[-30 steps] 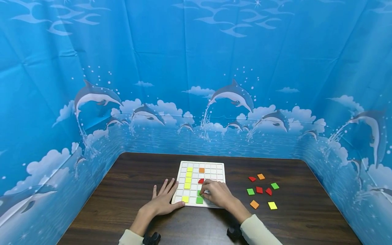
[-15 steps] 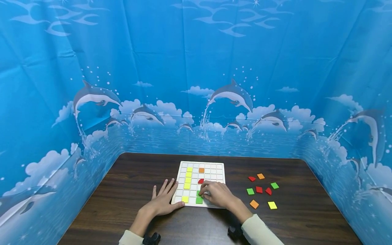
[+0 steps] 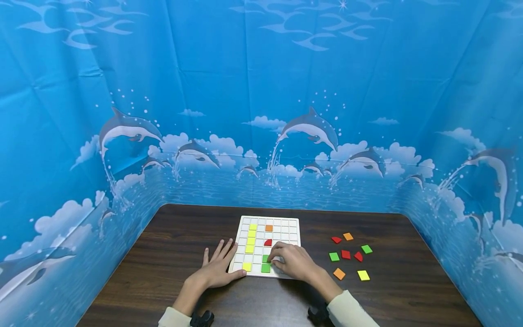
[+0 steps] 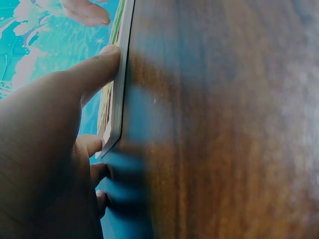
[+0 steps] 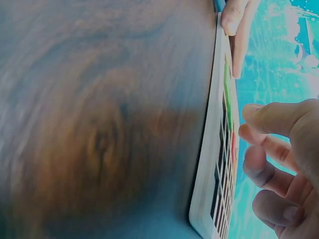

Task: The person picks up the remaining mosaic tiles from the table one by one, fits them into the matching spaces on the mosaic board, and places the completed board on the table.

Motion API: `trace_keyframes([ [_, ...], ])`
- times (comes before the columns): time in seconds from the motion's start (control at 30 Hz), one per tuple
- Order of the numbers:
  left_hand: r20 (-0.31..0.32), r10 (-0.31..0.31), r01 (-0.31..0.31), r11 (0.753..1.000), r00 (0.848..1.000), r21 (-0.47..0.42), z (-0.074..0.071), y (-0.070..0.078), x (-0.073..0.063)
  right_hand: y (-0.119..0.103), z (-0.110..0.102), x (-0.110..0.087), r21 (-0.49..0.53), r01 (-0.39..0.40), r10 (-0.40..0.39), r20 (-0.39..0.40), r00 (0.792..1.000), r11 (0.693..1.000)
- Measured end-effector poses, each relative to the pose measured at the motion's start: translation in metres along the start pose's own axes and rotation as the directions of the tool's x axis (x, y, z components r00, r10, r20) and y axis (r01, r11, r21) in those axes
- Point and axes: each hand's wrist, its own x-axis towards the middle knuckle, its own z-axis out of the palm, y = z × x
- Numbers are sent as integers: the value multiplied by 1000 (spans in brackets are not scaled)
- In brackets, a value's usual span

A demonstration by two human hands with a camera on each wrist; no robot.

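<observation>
A white grid board [image 3: 258, 221] lies on the dark wooden table, with several yellow tiles [image 3: 249, 249] in its left part. Its middle holds an orange square tile [image 3: 268, 228], a red quarter-circle tile [image 3: 268, 242] and two green tiles [image 3: 266, 268]. With fingers spread, my left hand [image 3: 217, 270] rests at the board's left edge; its thumb [image 4: 102, 67] touches the near edge. My right hand [image 3: 297, 262] hovers close over the board, right beside the upper green tile [image 3: 265, 258]. Its fingers [image 5: 269, 172] are loosely bent, and nothing shows between thumb and index finger.
Loose tiles lie on the table [image 3: 400, 254] right of the board: red tiles [image 3: 345, 254], green tiles [image 3: 334, 256], orange tiles [image 3: 339, 273] and a yellow tile [image 3: 363, 275]. A blue dolphin-print curtain [image 3: 261, 113] surrounds the table's back and sides.
My right hand has shifted slightly right and nearer, uncovering more of the upper green tile. The left hand has stayed at the board's edge.
</observation>
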Motion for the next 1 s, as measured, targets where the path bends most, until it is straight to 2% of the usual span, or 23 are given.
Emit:
trace_keyframes([
  [0.3,-9,15,-15,999,1000,-41,0,0,1,15,-19,-16,-7,-28,28,-59,998,1000],
  [0.7,12,-26,26,999,1000,27,-1,2,1,38,-41,-56,-25,-110,106,-130,986,994],
  [1.0,18,-11,11,1000,1000,-16,-4,5,-1,54,-48,-83,-44,-178,171,-132,976,983],
])
